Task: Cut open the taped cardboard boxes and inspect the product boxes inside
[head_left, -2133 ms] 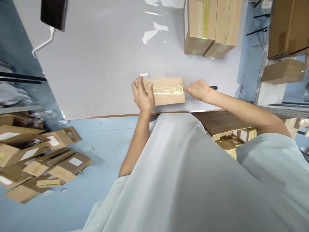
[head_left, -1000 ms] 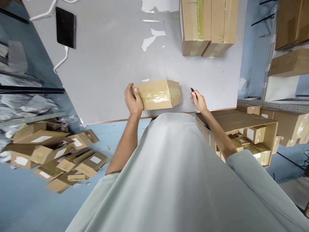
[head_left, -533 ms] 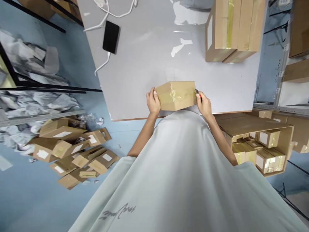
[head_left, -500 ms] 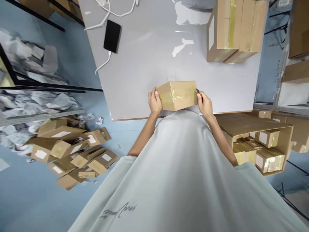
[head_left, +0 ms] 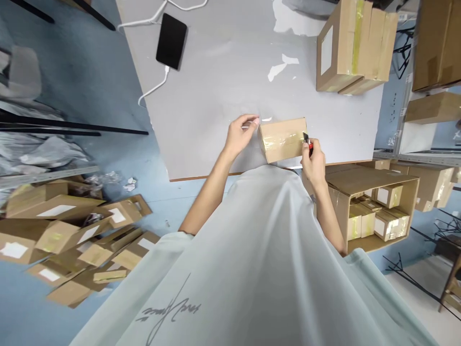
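A small taped cardboard box (head_left: 283, 139) sits near the front edge of the grey table (head_left: 216, 96). My left hand (head_left: 239, 132) is at the box's left end, its fingers pinched on a strip of clear tape (head_left: 264, 119) at the top corner. My right hand (head_left: 313, 161) is closed round a red-handled cutter (head_left: 308, 142), whose tip touches the box's right end.
Two bigger taped cartons (head_left: 355, 45) stand at the back right of the table. A black phone (head_left: 171, 34) on a white cable lies at the back left. An open carton of small boxes (head_left: 374, 206) is at my right, and a pile of flat boxes (head_left: 72, 235) covers the floor at left.
The box was turned and set down slightly to the right. My left hand let go of its end and now pinches tape at the corner; my right hand dropped lower, cutter at the box's right end.
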A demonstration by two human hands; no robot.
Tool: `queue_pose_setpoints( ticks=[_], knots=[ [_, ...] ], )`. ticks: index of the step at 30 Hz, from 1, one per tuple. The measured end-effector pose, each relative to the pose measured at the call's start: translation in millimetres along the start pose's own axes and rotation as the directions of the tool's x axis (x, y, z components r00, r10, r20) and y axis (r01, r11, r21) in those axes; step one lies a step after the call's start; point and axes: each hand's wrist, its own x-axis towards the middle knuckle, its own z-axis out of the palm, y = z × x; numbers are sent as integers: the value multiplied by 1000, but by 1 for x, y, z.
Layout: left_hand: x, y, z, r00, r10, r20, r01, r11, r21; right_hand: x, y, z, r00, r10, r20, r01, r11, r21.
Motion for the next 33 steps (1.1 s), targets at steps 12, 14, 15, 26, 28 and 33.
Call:
queue_pose_setpoints(
  ticks=[12,14,15,26,28,33],
  knots=[
    [12,23,-9,987,-10,161,20,998,-62,-9,-48,38,975,-174,135,178,984,-12],
    [13,23,-12,983,-7,186,21,997,-72,-7,-53,38,970,-188,155,192,981,-17],
    [13,23,-13,981,-5,195,20,997,-76,-7,-56,37,965,-198,174,203,979,-10],
    [19,14,-12,976,31,214,-15,997,-77,-15,-76,44,958,-179,222,214,966,-143],
    [18,13,-12,977,29,212,-10,996,-92,-17,-76,45,965,-160,208,199,964,-178],
    [18,18,-12,975,35,218,-14,995,-99,-18,-90,40,966,-65,250,138,949,-285]
  ],
)
